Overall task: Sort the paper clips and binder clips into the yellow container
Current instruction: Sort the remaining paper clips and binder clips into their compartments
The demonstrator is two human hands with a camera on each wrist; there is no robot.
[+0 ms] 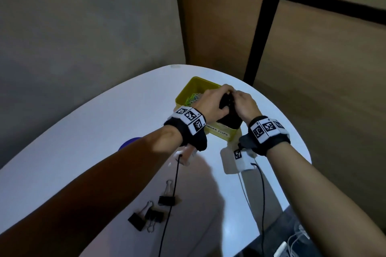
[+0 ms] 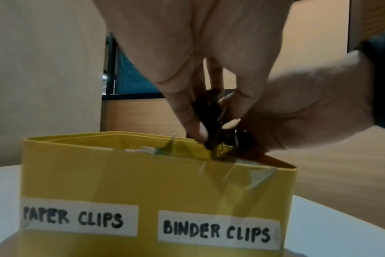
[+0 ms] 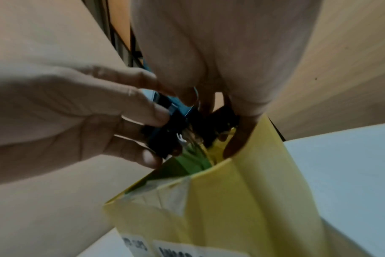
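Both hands meet over the right side of the yellow container [image 1: 189,89], above the half labelled "BINDER CLIPS" [image 2: 218,230]. The left hand [image 1: 211,103] and right hand [image 1: 245,104] each have fingers curled and pinched on a cluster of black binder clips [image 2: 211,118], which hangs with its long axis roughly upright, the lower end dipping just inside the container's rim. How many clips make up the cluster cannot be told.

The left wrist view shows what the head view hides: the front wall carries 2 white labels, "PAPER CLIPS" [image 2: 77,219] on the left and "BINDER CLIPS" on the right, with clear tape wrinkled over the top edge. It also shows the clips' silver wire handles among the fingertips. The right wrist view looks down the container's corner and shows left fingers [image 3: 152,114] gripping the black clip bodies from the side, with the right thumb pressed against the inner wall.

Only the head view shows coloured paper clips [image 1: 193,98] lying in the left compartment, and 3 more black binder clips [image 1: 149,213] on the white table [image 1: 83,127] nearer the person, lying flat with their wire handles splayed. 2 thin black cables [image 1: 173,194] trail from the wrist bands across the table.
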